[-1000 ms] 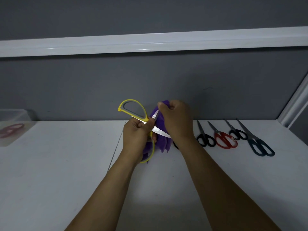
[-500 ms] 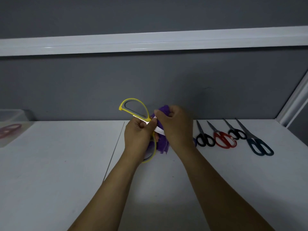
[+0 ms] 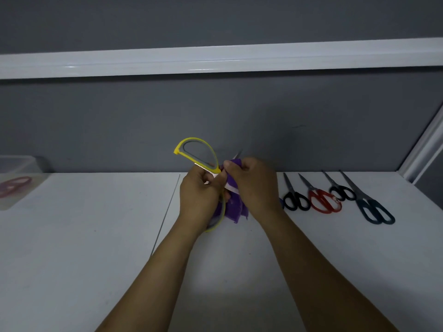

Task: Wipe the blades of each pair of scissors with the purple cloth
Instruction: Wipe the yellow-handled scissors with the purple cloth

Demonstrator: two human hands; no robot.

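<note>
My left hand (image 3: pixel 200 198) grips the yellow and grey scissors (image 3: pixel 199 153) near the pivot, holding them spread open above the white table (image 3: pixel 96 236). One handle loop rises above my fist; the other curves down below it. My right hand (image 3: pixel 255 185) holds the purple cloth (image 3: pixel 233 207) bunched around a blade right beside the pivot. A blade tip pokes up behind my right hand. Most of both blades is hidden by cloth and fingers.
To the right lie a row of scissors: black-handled (image 3: pixel 296 200), red-handled (image 3: pixel 323 201), small black (image 3: pixel 341 191) and large dark blue (image 3: pixel 375 212). A clear plastic box (image 3: pixel 16 178) with pink-handled scissors sits far left. A grey wall backs the table.
My right hand with the cloth has slid along the blade toward the pivot, closing up against my left hand. The scissors have stayed in about the same spot.
</note>
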